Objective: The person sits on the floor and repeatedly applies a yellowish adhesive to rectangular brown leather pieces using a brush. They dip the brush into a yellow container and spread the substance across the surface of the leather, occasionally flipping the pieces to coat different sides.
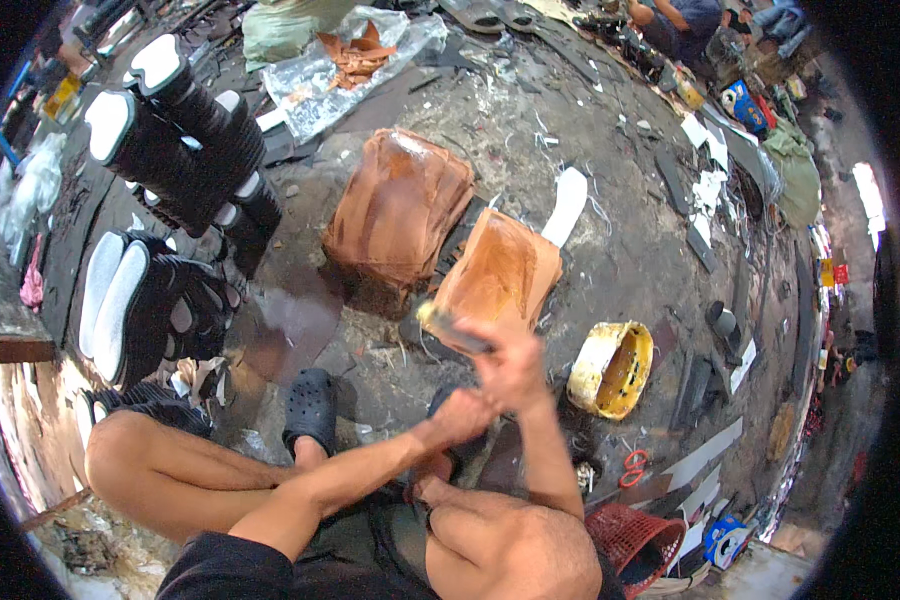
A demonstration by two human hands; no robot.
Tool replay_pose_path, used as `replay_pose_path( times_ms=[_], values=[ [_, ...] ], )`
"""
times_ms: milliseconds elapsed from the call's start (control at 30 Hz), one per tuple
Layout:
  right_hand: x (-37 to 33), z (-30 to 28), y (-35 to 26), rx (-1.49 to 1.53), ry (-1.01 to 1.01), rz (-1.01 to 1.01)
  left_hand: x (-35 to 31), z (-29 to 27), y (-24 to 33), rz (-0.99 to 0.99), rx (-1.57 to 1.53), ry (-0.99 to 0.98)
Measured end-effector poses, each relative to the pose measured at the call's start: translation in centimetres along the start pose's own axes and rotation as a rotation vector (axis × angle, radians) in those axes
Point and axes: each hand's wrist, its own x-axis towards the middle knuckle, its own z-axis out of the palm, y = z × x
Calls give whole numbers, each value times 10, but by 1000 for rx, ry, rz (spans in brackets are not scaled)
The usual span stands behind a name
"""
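Note:
My right hand [508, 368], blurred by motion, is closed around the dark handle of a glue brush [457, 330], whose yellowish head points left. The brush is over the near edge of a smaller stack of brown leather pieces [500, 268], whose top looks shiny and wet. My left hand [464, 416] is closed just below the right one, by its wrist. What it holds, if anything, is hidden. A larger stack of brown leather pieces [395, 205] lies to the left and farther off. To the right stands a yellow-crusted glue tub [610, 370].
White and black insoles [120, 295] and tall dark stacks [185, 140] stand at left. A white strip [567, 205] lies beyond the leather. Orange-handled scissors [633, 468] and a red basket [635, 540] are at lower right. A plastic sheet [345, 80] holds brown scraps; people sit far right.

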Motion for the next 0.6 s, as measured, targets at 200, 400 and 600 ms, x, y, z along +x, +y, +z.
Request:
replay_pose_path(
  times_ms=[200, 400, 600],
  values=[
    [74, -68, 72, -80, -70, 188, 47, -32, -39, 63, 405, 179],
    [95, -48, 181, -47, -280, 277, 19, -10, -51, 62, 384, 130],
    [133, -28, 180, -297, -515, -326, 19, -19, -54, 75, 360, 135]
  ],
)
